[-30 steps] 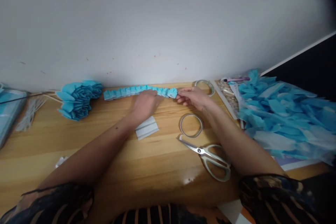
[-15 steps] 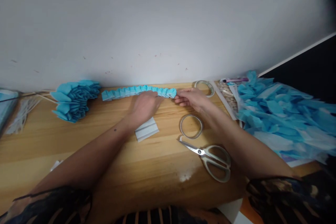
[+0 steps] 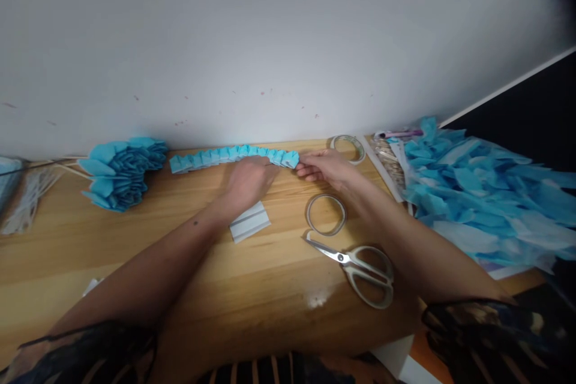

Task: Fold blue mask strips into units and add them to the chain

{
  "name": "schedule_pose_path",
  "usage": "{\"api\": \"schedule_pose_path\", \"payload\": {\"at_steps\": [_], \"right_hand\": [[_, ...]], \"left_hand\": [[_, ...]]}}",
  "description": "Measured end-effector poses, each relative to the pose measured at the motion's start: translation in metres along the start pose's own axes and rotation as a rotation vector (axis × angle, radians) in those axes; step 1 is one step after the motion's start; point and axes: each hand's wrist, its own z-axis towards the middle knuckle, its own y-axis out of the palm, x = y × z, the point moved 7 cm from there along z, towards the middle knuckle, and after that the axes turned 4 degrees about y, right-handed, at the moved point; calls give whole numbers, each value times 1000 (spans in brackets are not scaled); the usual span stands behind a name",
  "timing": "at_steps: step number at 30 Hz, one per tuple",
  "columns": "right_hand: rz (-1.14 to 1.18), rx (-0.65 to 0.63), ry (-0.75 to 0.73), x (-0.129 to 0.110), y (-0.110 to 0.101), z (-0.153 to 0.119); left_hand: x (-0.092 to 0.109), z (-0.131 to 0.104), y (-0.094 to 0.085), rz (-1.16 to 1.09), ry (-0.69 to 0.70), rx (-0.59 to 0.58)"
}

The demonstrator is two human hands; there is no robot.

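Observation:
A long strip of pleated blue paper (image 3: 211,157) lies along the back of the wooden table, close to the wall. Over its middle, my left hand (image 3: 249,180) is closed with the fingers curled against the strip's near edge. My right hand (image 3: 326,168) pinches the strip's right end between thumb and fingers. What exactly lies under the left fingertips is hidden. Below the left hand rests a small folded piece of white card (image 3: 249,222). A roll of tape (image 3: 326,215) lies just in front of the right hand, and another tape roll (image 3: 348,149) is behind it.
Scissors (image 3: 355,267) with white handles lie at the front right, blades pointing left. Blue paper flowers (image 3: 121,174) on sticks are at the left, beside thin white strips (image 3: 33,201). Many loose blue paper pieces (image 3: 495,192) are heaped at the right. The wall (image 3: 288,42) bounds the back.
The view has shifted slightly, so everything sits a little further left. Both hands keep their places on the pleated strip.

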Motion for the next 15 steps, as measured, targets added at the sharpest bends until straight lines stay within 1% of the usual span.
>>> {"api": "schedule_pose_path", "payload": {"at_steps": [3, 6, 11, 15], "right_hand": [[6, 5, -4, 1, 0, 2], [6, 6, -14, 1, 0, 3], [-7, -3, -22, 2, 1, 3], [-15, -4, -27, 1, 2, 2]], "left_hand": [[-2, -1, 0, -16, -29, -3], [-4, -1, -2, -13, -60, 17], [-4, 0, 0, 0, -56, 21], [-3, 1, 1, 19, -62, -8]]}}
